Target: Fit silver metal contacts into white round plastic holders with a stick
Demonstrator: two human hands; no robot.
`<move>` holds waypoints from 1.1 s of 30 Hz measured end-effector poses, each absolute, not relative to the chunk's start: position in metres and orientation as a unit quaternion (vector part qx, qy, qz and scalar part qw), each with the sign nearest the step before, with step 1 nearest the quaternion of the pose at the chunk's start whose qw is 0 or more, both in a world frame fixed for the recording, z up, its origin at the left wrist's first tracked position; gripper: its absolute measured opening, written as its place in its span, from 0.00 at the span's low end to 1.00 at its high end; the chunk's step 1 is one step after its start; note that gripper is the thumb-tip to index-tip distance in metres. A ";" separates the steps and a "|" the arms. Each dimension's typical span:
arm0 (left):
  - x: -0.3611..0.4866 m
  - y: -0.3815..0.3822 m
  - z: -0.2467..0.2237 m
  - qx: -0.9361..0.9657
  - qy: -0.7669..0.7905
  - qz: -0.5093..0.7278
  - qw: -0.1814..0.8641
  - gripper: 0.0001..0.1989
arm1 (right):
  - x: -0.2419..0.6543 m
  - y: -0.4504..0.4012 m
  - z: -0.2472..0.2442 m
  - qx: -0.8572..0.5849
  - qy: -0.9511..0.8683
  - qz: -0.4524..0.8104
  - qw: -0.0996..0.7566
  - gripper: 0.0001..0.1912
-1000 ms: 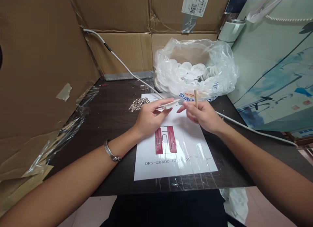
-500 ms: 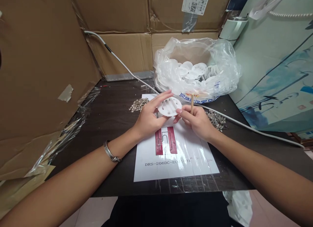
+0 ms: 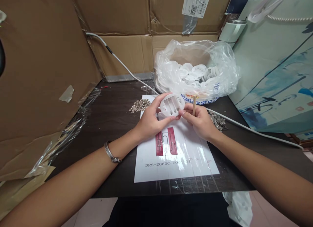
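Observation:
Between both hands, over the paper, is a round white plastic battery holder (image 3: 168, 106) with long slots and small metal contacts. My left hand (image 3: 151, 120) grips it by the left edge, thumb below and fingers above and behind. My right hand (image 3: 201, 121) is closed around a thin wooden stick (image 3: 194, 105) that points up, and its thumb touches the holder's lower right edge. The other fingers of that hand are partly hidden. Small metal contacts lie in one pile (image 3: 140, 105) left of the hands and another pile (image 3: 217, 120) beside my right hand.
Behind the hands stands a clear plastic bag (image 3: 163, 67) full of white round pieces. A taped-down printed sheet (image 3: 151, 173) lies on the dark table (image 3: 110, 106). A white cable (image 3: 127, 69) crosses the table. Cardboard walls (image 3: 122, 15), a cup (image 3: 232, 31) and a painted bag (image 3: 274, 74) surround the area.
The battery holder has been tilted and shifted slightly right, so its slots show more clearly. My right hand, with the stick, has moved a little to the right.

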State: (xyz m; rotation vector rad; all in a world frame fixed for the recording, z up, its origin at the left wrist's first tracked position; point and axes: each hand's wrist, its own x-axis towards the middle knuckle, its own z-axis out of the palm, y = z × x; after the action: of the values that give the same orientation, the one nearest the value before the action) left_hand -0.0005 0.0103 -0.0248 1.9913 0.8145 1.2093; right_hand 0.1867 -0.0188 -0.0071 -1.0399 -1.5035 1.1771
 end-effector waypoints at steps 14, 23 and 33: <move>0.000 0.010 -0.023 0.715 0.334 0.451 0.417 0.35 | 0.190 -0.019 -0.005 -0.412 -0.641 0.451 0.465 0.15; -0.001 0.009 -0.019 0.726 0.331 0.433 0.419 0.34 | 0.189 -0.020 -0.001 -0.429 -0.640 0.441 0.461 0.17; -0.001 0.006 -0.017 0.766 0.350 0.391 0.373 0.22 | 0.283 -0.114 0.004 -0.625 -0.517 0.287 0.510 0.15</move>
State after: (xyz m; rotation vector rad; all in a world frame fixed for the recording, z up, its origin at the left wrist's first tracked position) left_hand -0.0015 0.0065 -0.0172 1.9618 0.8964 1.0018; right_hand 0.2831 -0.1137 0.0038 -1.5058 -1.2446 0.6910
